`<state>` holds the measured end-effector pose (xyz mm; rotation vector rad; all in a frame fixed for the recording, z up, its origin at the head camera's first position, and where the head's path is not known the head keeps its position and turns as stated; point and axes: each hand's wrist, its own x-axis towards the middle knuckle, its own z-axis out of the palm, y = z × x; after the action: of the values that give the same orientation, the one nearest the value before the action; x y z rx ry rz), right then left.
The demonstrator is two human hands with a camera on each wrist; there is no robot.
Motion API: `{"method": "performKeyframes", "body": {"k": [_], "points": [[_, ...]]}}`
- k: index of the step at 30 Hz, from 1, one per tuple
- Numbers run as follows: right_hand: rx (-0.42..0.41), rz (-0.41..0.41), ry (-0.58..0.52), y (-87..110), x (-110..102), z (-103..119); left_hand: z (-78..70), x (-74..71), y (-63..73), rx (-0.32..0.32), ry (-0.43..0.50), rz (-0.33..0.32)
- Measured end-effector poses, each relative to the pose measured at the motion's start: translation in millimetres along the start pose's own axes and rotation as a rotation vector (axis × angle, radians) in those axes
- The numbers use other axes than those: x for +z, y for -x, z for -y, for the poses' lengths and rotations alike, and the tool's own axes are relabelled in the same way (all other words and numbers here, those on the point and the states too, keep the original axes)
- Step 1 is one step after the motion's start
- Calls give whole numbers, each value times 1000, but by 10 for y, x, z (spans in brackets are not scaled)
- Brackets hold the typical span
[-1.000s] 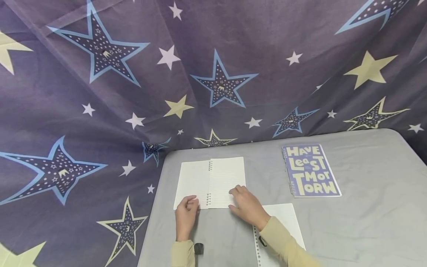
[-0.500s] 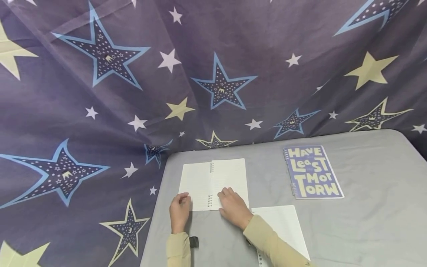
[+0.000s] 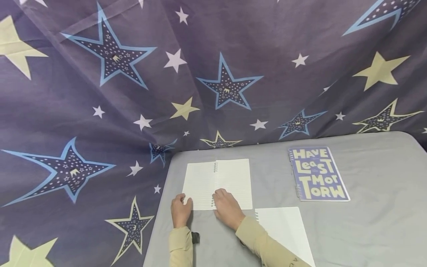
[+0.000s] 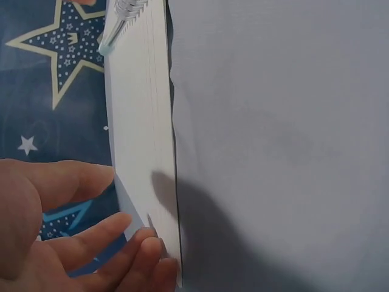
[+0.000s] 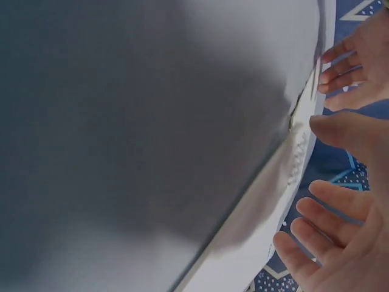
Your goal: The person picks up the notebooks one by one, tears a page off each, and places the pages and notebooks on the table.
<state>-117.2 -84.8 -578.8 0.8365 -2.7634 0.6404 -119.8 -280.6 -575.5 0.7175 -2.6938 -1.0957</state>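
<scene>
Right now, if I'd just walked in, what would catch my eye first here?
Probably the dark starry backdrop, rising behind and to the left of the grey surface. Next comes the purple notebook with bold pale lettering, toward the far edge on the right. The open spiral notebook lies to its left, its white pages spread flat.

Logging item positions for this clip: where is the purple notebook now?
In the head view, the purple notebook lies at right on the grey surface, right of the open notebook and beyond the lower white page.
</scene>
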Motion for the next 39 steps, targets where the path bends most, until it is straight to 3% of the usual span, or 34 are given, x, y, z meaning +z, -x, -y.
{"method": "performKeyframes", "body": {"k": [10, 20, 26, 32, 39], "points": [[12, 89, 94, -21, 124, 51, -44, 58, -16, -51, -4, 37], [-23, 50, 175, -94, 131, 87, -66, 64, -27, -57, 19, 76], [-41, 41, 176, -109, 105, 113, -38, 55, -50, -67, -7, 23], [-60, 28, 159, -114, 107, 127, 10, 10, -68, -33, -26, -35], [-83, 27, 148, -123, 130, 121, 46, -12, -80, -49, -47, -52]]}}
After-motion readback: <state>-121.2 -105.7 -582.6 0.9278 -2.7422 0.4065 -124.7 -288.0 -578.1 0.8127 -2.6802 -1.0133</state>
